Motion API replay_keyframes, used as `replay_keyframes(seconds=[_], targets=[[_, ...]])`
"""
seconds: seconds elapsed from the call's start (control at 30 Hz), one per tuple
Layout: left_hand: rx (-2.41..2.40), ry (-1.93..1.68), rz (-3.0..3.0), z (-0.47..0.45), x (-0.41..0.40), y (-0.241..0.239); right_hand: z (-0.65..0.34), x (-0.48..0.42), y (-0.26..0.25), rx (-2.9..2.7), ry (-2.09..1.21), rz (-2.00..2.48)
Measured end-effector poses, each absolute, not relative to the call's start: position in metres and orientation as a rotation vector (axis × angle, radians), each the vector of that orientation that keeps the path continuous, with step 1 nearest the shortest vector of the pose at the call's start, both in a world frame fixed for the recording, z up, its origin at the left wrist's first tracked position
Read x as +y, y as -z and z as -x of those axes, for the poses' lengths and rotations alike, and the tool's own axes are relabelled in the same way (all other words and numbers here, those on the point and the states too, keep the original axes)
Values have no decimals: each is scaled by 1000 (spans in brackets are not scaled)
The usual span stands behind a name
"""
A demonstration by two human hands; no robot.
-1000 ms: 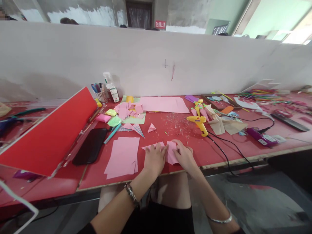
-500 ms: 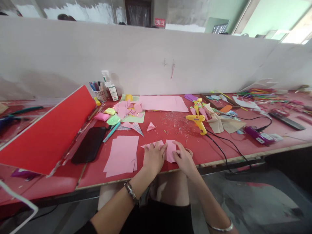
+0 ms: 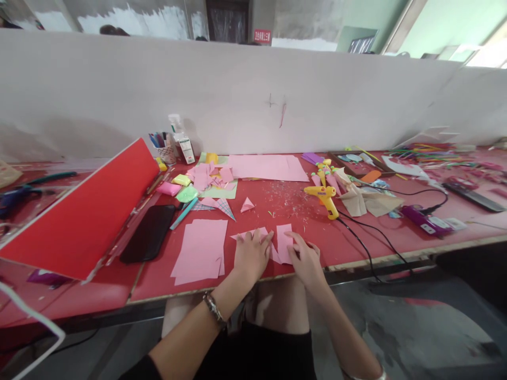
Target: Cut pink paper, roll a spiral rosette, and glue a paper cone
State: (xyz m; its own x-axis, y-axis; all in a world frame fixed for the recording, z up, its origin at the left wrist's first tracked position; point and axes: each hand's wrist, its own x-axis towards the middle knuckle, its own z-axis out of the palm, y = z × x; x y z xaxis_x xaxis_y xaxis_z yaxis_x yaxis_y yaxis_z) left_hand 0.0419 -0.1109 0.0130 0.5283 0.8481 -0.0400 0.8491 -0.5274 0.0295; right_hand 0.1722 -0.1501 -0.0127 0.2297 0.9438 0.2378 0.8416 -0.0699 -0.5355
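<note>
Near the front edge of the red table, both my hands rest on a small pink paper piece. My left hand lies flat on its left part, fingers stretched out. My right hand presses on its right part, index finger extended along the paper. A stack of pink sheets lies just left of my left hand. A yellow glue gun stands behind my right hand, its black cord running off the table edge.
A tilted red board and a black phone sit at the left. Paper scraps, a large pink sheet, a pen cup and craft clutter line the back against a white partition.
The pink piece between my hands has unfolded slightly, showing more of its right flap. My right hand shifted a little to the right; my left hand stayed pressed down.
</note>
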Motion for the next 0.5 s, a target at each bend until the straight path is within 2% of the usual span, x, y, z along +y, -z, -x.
replay_keyframes(seconds=[0.5], targets=[[1522,-13,-2715,-42,-112,-12,-175,-153,14,-1674,-99,1892]])
